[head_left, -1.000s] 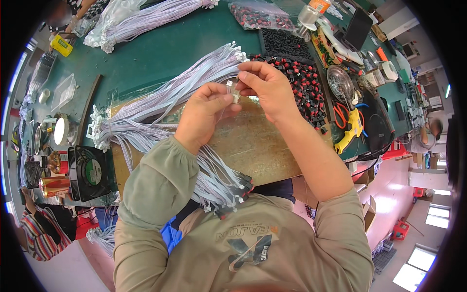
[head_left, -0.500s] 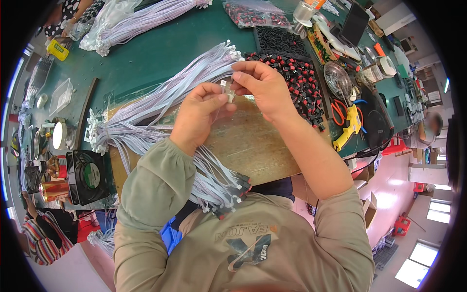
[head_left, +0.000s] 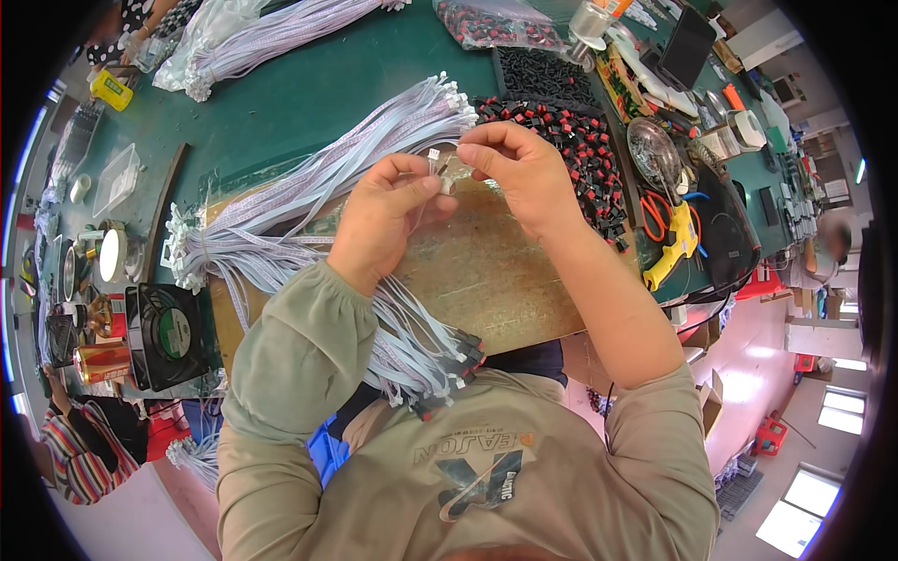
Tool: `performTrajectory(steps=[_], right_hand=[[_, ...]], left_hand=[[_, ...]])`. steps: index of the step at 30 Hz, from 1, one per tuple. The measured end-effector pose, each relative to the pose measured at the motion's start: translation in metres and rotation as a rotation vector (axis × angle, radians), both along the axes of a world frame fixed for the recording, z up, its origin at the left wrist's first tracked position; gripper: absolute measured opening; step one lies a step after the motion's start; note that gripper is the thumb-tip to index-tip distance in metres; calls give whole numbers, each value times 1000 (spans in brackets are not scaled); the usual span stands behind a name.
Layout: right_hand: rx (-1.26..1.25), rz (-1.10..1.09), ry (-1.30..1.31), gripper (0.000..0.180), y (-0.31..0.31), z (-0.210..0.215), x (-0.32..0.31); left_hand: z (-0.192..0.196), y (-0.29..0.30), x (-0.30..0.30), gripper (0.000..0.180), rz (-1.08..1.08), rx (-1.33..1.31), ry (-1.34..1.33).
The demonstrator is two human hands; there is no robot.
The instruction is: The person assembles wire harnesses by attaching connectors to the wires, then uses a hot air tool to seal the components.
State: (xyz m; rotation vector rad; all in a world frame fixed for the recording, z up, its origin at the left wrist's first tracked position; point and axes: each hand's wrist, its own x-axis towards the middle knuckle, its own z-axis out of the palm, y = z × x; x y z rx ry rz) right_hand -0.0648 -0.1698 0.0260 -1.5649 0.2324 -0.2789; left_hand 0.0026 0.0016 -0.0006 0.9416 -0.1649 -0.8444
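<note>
My left hand and my right hand meet above a brown board and pinch one small white connector on a thin cable between their fingertips. A long bundle of pale ribbon cables with white plugs lies just beyond my left hand. More of these cables, ending in black and red plugs, run under my left forearm toward my chest. A pile of small black and red switches lies close to the right of my right hand.
A black fan, a copper can and small containers stand at the left edge. A yellow glue gun, red-handled cutters and a metal bowl lie at the right. Bagged cable bundles sit far back on the green table.
Both hands stay together on the small connector, with only slight finger shifts. The view has drifted a little; nothing else moved.
</note>
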Motion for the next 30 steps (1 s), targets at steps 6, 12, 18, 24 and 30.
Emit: performTrajectory(steps=[6, 12, 18, 24, 30], right_hand=[[-3, 15, 9, 18, 2, 7, 2], [-153, 22, -2, 21, 2, 7, 2], [-332, 44, -64, 19, 2, 6, 1], [-168, 180, 107, 21, -4, 10, 4], [-47, 200, 71, 26, -1, 7, 4]], left_hand=[[1, -1, 0, 15, -5, 9, 2], [-1, 0, 0, 14, -10, 1, 3], [-2, -1, 0, 15, 0, -30, 14], [1, -2, -1, 13, 7, -1, 5], [-1, -3, -2, 19, -9, 39, -34]])
